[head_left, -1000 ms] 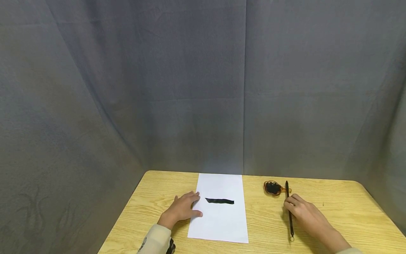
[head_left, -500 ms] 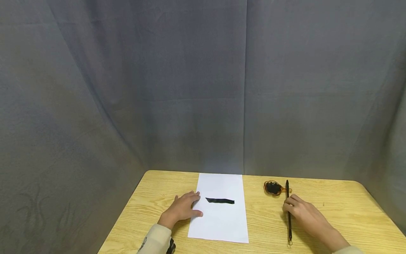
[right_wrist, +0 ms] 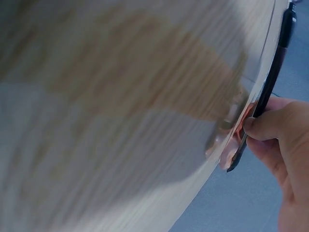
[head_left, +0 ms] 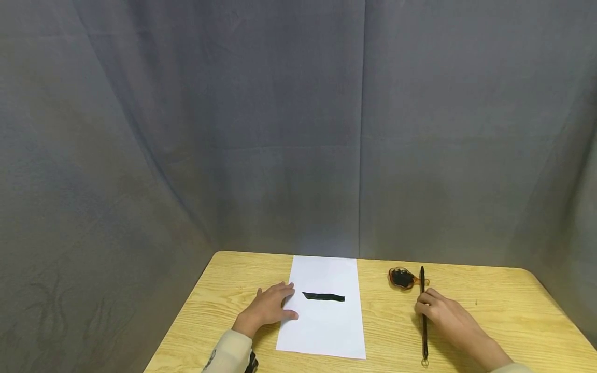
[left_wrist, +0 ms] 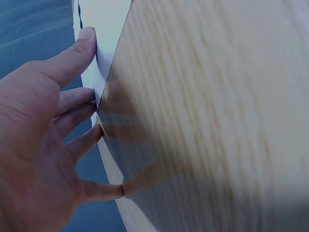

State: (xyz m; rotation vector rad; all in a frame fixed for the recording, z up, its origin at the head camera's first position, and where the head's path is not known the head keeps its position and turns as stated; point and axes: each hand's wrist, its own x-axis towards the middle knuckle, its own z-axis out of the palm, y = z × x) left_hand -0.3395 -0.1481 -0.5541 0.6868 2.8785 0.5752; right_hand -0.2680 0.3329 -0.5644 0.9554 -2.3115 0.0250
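My left hand (head_left: 268, 305) rests, fingers spread, at the left edge of a white paper sheet (head_left: 326, 329). The wrist view shows the fingertips of my left hand (left_wrist: 53, 130) against paper and wood. A black brush stroke (head_left: 324, 297) runs across the sheet. Farther right, my right hand (head_left: 440, 313) pinches a long black brush (head_left: 425, 336) between thumb and fingers. A small ring hangs at its near end. Its far end overlaps the handle of an amber, flower-shaped dish (head_left: 391, 277) of black ink. The right wrist view shows the thumb pressed on the brush shaft (right_wrist: 273, 77).
The light wooden table (head_left: 387, 331) has rounded far corners. Grey curtains (head_left: 280, 129) hang behind it and at both sides. A small dark speck (head_left: 476, 302) lies on the wood right of the dish.
The ringed near end of the brush has swung slightly left and toward me, so the brush stands straighter in the head view. My left hand and the paper have stayed put.
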